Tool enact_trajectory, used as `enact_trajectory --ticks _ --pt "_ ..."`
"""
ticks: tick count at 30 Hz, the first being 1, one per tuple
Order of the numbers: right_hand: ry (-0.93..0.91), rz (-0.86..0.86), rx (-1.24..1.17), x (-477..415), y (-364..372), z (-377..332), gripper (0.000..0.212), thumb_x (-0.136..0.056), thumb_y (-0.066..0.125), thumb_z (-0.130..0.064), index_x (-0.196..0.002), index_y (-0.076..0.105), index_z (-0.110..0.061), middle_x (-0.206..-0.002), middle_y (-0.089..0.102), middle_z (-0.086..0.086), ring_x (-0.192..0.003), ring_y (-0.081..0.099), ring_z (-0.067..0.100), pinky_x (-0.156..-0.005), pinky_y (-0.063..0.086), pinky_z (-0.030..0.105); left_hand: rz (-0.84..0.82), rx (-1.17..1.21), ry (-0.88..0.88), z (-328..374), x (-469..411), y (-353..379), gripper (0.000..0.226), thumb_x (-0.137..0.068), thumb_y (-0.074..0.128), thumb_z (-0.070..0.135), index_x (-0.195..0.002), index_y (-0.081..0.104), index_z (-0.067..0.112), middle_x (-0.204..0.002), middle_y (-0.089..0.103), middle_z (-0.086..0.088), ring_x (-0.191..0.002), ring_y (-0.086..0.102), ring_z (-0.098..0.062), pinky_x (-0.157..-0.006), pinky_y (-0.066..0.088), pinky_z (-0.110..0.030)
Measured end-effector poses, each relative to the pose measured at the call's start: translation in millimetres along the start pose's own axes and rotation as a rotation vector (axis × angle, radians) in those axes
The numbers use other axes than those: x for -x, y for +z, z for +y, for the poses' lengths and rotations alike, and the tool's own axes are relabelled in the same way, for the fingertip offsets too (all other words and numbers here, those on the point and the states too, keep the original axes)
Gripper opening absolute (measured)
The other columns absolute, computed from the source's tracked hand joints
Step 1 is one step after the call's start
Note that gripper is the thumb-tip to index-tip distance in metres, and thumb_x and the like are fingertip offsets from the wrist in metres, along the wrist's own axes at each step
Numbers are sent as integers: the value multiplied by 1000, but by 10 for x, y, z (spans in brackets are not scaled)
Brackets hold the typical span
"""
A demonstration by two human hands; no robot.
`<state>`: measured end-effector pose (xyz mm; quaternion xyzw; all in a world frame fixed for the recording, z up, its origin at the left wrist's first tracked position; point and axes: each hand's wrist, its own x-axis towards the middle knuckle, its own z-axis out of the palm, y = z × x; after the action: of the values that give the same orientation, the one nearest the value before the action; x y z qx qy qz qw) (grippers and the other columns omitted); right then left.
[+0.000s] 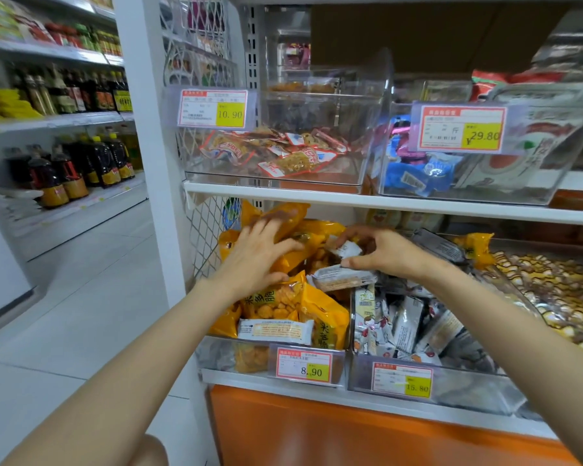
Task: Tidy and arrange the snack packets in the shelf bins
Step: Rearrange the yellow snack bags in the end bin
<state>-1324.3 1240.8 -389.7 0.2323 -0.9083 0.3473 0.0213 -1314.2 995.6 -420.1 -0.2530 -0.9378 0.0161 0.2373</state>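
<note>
head view: left hand (260, 250) flat on yellow packets (320, 311) in bin (223, 354), right hand (387, 252) pinches white packet (349, 249).

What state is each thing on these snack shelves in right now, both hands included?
Left hand: open, fingers spread on the yellow plastic snack packets.
Right hand: curled about a small white packet, grip unclear.
Yellow plastic snack packets: heaped untidily, facing all ways.
Clear plastic bin tagged 10.90: only partly filled.
Grey-white packets beside the yellow ones: jumbled.
</note>
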Motion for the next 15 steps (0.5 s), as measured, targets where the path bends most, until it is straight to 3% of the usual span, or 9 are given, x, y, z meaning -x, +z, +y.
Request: enact_trajectory --ticks 3,6,9,12,15 --pt "-1 78 -27 89 -26 -13 23 -77 76 -19 -96 65 -24 -69 52 -19 -54 49 -10 -51 34 12 19 85 -144 2 32 -1 77 -72 74 45 -139 37 36 -142 24 -14 -131 21 -30 -107 27 -43" --pt "33 162 6 220 -134 -29 29 -75 78 -25 -100 64 -25 -94 64 -4 -78 57 7 -62 43 21 17 213 -255 0 62 -11 84 -69 76 45 -141 34 35 -146 20 -13 -135 20 -30 -109 28 -44" --pt "15 258 -4 404 -234 -20 28 -74 78 -24 -99 64 -26 -110 62 -6 -97 56 13 -78 43 24 29 319 -250 25 50 -45 86 -72 76 39 -143 29 31 -141 34 -9 -130 32 -26 -102 36 -39" --pt "5 381 -38 589 -268 -5 29 -74 79 -20 -95 61 -29 -96 62 -10 -85 54 11 -71 41 13 27 355 -210 72 -28 -79 79 -78 73 33 -143 29 29 -131 46 -6 -123 39 -22 -94 35 -30" --pt "-10 467 51 756 -292 106 29 -74 79 -19 -97 63 -26 -75 51 -3 -68 43 15 -59 33 14 17 464 -195 114 -114 -49 69 -79 73 26 -139 38 26 -135 46 -3 -127 40 -20 -98 33 -28"
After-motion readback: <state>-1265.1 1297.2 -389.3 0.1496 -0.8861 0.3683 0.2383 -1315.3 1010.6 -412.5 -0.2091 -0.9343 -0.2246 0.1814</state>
